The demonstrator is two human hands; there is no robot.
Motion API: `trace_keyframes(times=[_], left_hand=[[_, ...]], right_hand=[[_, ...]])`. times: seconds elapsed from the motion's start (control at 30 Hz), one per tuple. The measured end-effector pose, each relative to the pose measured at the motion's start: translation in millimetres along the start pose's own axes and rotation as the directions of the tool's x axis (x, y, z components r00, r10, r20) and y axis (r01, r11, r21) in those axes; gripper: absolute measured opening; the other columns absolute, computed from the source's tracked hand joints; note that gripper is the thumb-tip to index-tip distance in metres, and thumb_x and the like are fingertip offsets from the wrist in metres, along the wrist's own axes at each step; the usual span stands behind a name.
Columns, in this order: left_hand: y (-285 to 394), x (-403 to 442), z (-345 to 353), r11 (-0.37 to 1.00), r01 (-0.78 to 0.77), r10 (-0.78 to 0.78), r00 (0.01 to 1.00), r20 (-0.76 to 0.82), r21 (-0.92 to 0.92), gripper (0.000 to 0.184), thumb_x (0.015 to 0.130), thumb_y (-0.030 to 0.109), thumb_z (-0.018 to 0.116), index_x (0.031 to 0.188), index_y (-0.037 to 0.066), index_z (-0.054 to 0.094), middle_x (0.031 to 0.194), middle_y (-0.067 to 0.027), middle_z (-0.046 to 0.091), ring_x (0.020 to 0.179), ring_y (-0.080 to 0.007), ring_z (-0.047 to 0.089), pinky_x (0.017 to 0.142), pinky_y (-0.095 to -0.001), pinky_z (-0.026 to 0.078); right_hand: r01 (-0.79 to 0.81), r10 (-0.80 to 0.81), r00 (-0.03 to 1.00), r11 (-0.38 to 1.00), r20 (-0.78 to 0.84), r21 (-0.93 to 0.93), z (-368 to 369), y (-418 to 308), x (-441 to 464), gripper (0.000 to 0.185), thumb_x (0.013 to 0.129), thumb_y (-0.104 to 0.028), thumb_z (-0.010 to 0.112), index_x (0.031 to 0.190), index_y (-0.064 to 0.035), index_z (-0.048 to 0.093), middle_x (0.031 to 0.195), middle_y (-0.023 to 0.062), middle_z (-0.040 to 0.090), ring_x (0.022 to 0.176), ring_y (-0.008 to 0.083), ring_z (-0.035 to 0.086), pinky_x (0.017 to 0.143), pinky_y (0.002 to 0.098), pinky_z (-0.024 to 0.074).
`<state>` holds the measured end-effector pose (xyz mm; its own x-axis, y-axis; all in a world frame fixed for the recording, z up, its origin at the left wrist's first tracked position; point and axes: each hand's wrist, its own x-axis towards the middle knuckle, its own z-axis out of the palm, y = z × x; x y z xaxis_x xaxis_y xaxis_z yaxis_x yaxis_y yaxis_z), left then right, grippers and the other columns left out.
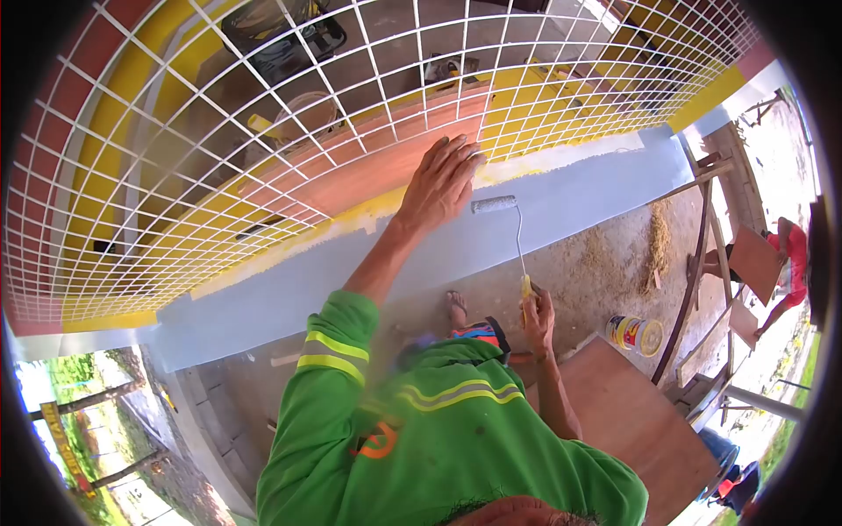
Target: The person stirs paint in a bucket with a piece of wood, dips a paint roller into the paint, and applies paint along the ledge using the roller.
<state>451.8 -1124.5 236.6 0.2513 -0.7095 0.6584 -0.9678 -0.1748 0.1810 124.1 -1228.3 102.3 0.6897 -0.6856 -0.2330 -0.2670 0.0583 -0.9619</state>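
Note:
My right hand is closed around the yellow handle of a paint roller. Its bent wire frame reaches up to a grey-coated roller head, which lies against the low wall. Blue-grey paint covers most of that wall, with a ragged pale and yellow strip along its upper edge. Higher up, my left hand rests with fingers extended against the white wire grille, next to a reddish-brown plywood board. The board appears to stand behind the grille's wires. What lies under the left fingertips is hidden.
A paint bucket lies on the dusty floor to the right, beyond a large plywood sheet. Wooden poles stand at the right. Another person in red holds a board there. Behind the grille is another bucket.

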Motion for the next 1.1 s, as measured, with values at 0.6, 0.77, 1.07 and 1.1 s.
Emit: trace_keyframes(times=[0.6,0.77,1.07,1.1], left_hand=[[-16.9,81.3,13.0,0.69,0.245,-0.44,0.889,0.125,0.681,0.052,0.09,0.021,0.052,0.134,-0.004,0.049,0.139,-0.0199,0.049,0.13,-0.0328,0.044,0.106,-0.0501,0.033],[-42.6,78.6,37.7,0.625,0.342,-0.527,0.848,0.056,0.702,0.049,0.089,0.022,0.051,0.134,0.003,0.051,0.137,-0.0157,0.053,0.128,-0.0313,0.047,0.101,-0.0645,0.029],[-62.8,78.5,41.7,0.664,0.373,-0.567,0.816,0.112,0.648,0.032,0.089,0.018,0.053,0.118,0.01,0.064,0.121,-0.0084,0.062,0.117,-0.0266,0.055,0.1,-0.066,0.032],[-57.5,84.7,37.3,0.647,0.392,-0.615,0.775,0.144,0.654,0.031,0.089,0.017,0.053,0.117,0.009,0.064,0.121,-0.0087,0.062,0.118,-0.0265,0.055,0.101,-0.065,0.033]], right_hand=[[-0.031,0.03,0.999,0.999,0.04,0.03,-23.7,-7.8,41.2,0.036,0.095,-0.017,0.055,0.127,-0.0018,0.056,0.074,0.0008,0.052,0.058,0.0063,0.045,0.05,0.0234,0.0387],[-0.028,0.024,0.998,0.998,0.058,0.057,-25.7,-13.8,43.1,0.034,0.095,-0.017,0.055,0.124,-0.0008,0.056,0.073,0.0006,0.051,0.058,0.0063,0.045,0.051,0.0236,0.039],[-0.042,0.04,0.998,0.999,0.041,0.035,-42.0,2.9,37.0,0.036,0.097,-0.016,0.052,0.13,-0.002,0.053,0.068,-0.0016,0.049,0.05,0.0048,0.042,0.045,0.022,0.0338],[-0.042,0.04,0.998,0.999,0.044,0.032,-42.5,2.3,36.4,0.036,0.097,-0.017,0.052,0.13,-0.0022,0.053,0.069,-0.0016,0.049,0.05,0.0049,0.042,0.045,0.022,0.034]])
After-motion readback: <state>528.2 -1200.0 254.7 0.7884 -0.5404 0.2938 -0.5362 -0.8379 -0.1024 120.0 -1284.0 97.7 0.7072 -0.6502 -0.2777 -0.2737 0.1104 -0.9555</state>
